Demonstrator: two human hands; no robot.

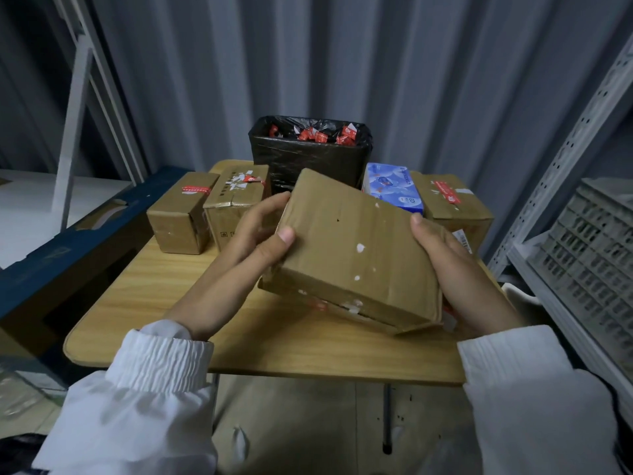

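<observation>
A flat brown cardboard box (352, 248) with white specks and torn tape along its near edge is held tilted above the wooden table (164, 303). My left hand (260, 234) grips its left side, thumb on top and fingers curled behind. On the right edge, my right hand (445, 258) holds the box with the thumb pressed on top. Both arms wear white sleeves.
Two small taped boxes (181, 214) (233, 200) stand at the table's back left, another box (452, 204) at the back right beside a blue tissue pack (394, 190). A black-lined bin (308, 152) holds red tape scraps. Metal shelving with a grey crate (589, 241) stands at the right.
</observation>
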